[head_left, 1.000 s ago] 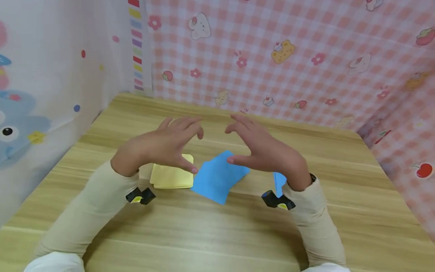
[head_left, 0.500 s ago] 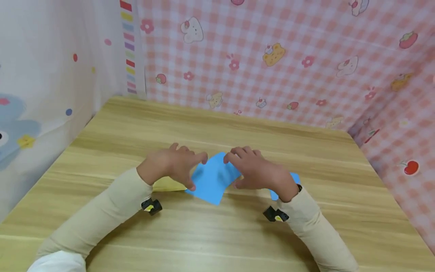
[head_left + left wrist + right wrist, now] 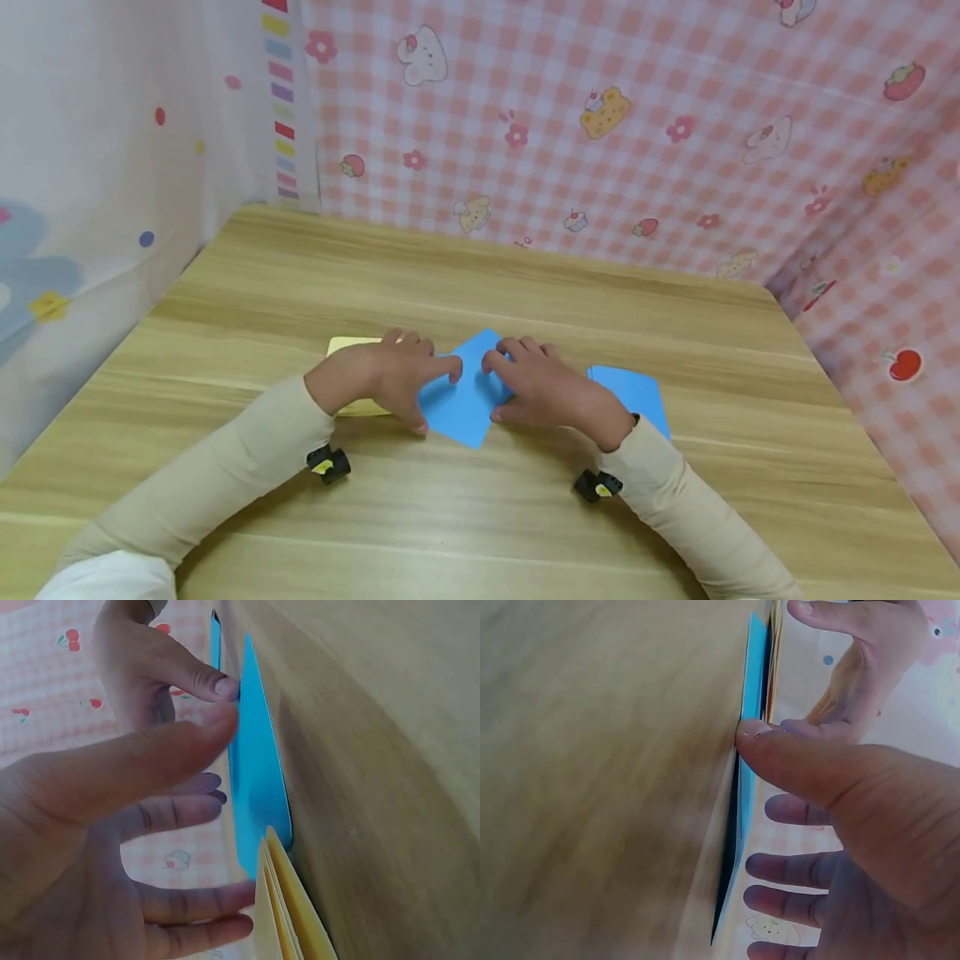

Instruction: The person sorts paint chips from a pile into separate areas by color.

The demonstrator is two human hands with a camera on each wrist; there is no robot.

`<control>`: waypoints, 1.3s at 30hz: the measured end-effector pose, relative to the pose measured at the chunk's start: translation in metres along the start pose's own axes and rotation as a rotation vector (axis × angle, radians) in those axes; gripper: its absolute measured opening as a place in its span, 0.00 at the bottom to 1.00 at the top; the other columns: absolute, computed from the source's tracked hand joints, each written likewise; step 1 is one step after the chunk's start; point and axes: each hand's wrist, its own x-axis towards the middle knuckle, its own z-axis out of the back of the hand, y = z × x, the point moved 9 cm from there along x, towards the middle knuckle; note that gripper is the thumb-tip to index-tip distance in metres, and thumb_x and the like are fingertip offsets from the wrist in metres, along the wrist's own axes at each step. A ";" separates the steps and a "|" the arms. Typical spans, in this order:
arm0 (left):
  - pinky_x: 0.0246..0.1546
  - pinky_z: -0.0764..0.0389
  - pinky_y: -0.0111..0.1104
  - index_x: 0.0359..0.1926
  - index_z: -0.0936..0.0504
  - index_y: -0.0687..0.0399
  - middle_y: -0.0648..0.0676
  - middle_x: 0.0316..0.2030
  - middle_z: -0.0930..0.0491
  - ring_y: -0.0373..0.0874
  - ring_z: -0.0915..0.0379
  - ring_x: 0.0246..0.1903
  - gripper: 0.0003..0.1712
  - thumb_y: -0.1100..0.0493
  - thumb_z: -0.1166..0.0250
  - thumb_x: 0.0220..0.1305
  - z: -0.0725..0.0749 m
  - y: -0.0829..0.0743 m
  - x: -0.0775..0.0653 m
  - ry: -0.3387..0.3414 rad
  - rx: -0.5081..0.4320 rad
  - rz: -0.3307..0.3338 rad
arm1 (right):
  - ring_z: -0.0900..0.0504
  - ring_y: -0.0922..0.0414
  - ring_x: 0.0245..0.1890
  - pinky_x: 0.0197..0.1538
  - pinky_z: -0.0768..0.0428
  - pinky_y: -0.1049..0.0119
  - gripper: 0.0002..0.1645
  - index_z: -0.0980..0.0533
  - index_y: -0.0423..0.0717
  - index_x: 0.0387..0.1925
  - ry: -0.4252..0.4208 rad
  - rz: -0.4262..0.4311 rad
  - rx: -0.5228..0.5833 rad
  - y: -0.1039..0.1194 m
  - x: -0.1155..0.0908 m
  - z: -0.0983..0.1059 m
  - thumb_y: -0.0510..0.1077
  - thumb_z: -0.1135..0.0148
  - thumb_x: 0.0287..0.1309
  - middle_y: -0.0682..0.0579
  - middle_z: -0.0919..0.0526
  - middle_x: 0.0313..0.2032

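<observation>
A blue sheet of paper [image 3: 467, 410] lies at an angle in the middle of the wooden table. At its left side is my left hand [image 3: 396, 377], thumb and fingers apart, above a stack of yellow paper [image 3: 363, 408] that it partly hides. In the left wrist view, the fingertips come near or against the yellow stack [image 3: 276, 911]; contact is unclear. My right hand [image 3: 553, 390] covers the sheet's right part with spread, bent fingers. Its thumb [image 3: 769, 746] reaches the edge of the blue sheet [image 3: 751, 667] in the right wrist view, without a visible pinch.
More blue paper [image 3: 636, 393] lies to the right, partly behind the right wrist. Bare wooden tabletop [image 3: 450, 517] stretches toward the person. A pink checked cloth [image 3: 540, 183] hangs behind the table, and a white printed cloth [image 3: 180, 150] at the left.
Both hands have come down from above the table to the two sides of the blue sheet. The right-hand blue paper now shows more. The head view has shifted slightly.
</observation>
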 end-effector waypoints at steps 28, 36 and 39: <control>0.66 0.46 0.62 0.62 0.29 0.40 0.58 0.49 0.23 0.58 0.31 0.54 0.39 0.42 0.21 0.52 -0.004 -0.015 0.000 -0.063 -0.002 -0.026 | 0.25 0.47 0.52 0.57 0.36 0.45 0.31 0.33 0.46 0.63 0.103 -0.118 0.135 0.014 -0.026 -0.001 0.54 0.34 0.66 0.53 0.18 0.52; 0.65 0.47 0.65 0.61 0.29 0.45 0.59 0.47 0.22 0.61 0.32 0.52 0.39 0.41 0.22 0.52 -0.001 0.005 -0.002 -0.104 0.062 0.092 | 0.27 0.45 0.57 0.58 0.37 0.43 0.32 0.32 0.44 0.65 0.023 -0.114 0.179 -0.002 -0.025 0.003 0.53 0.34 0.67 0.51 0.20 0.58; 0.66 0.51 0.68 0.60 0.28 0.45 0.55 0.43 0.19 0.62 0.31 0.52 0.38 0.40 0.23 0.53 0.003 0.008 -0.004 -0.103 0.063 0.114 | 0.26 0.45 0.55 0.56 0.37 0.44 0.31 0.31 0.45 0.64 0.001 -0.120 0.123 -0.002 -0.025 0.007 0.53 0.34 0.67 0.53 0.19 0.56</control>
